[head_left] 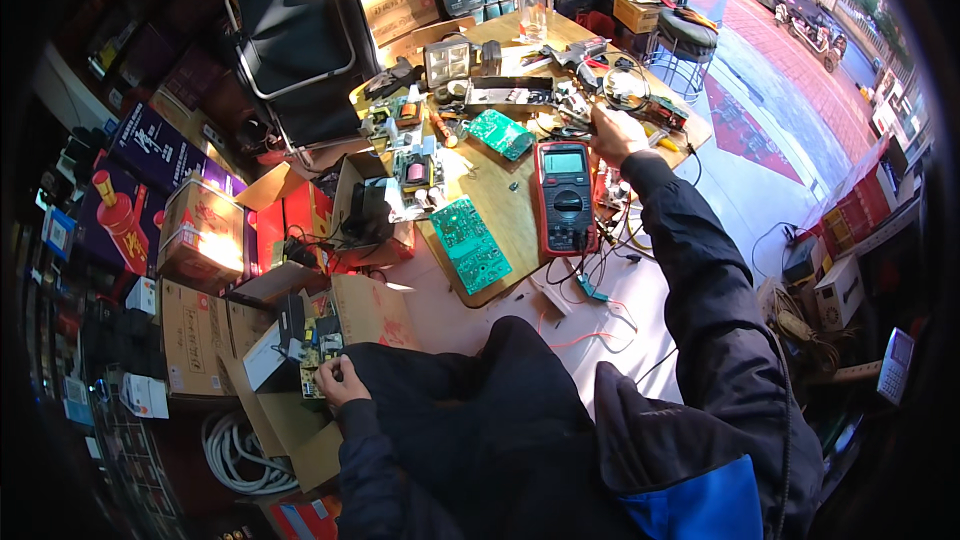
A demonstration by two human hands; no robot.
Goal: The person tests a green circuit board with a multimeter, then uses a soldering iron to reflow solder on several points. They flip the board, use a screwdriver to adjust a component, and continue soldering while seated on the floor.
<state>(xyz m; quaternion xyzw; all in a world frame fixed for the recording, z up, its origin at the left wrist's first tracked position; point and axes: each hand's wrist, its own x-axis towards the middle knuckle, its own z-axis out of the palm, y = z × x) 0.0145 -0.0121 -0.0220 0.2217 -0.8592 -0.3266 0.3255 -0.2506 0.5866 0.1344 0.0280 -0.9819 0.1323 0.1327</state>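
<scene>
Low on the left, my left hand [342, 381] is curled at the lower edge of a circuit board [322, 342] crowded with components, holding it over an open cardboard box [268, 418]. My right arm stretches across to the wooden table [508, 202], where my right hand [617, 136] is closed among tools and cables; what its fingers grip is hidden. Beside that hand lies a red-and-black multimeter [567, 202] with a dial and a grey screen. Left of the meter are a bare green circuit board [470, 245] and, farther back, a smaller green board [501, 134].
More circuit boards with parts [415, 172] line the table's left side. A glass bottle [531, 2] stands at its far end. Test leads [610, 310] trail off the near right edge. Cartons [203, 230] and a black chair [292, 45] crowd the left; a stool [686, 35] is far right.
</scene>
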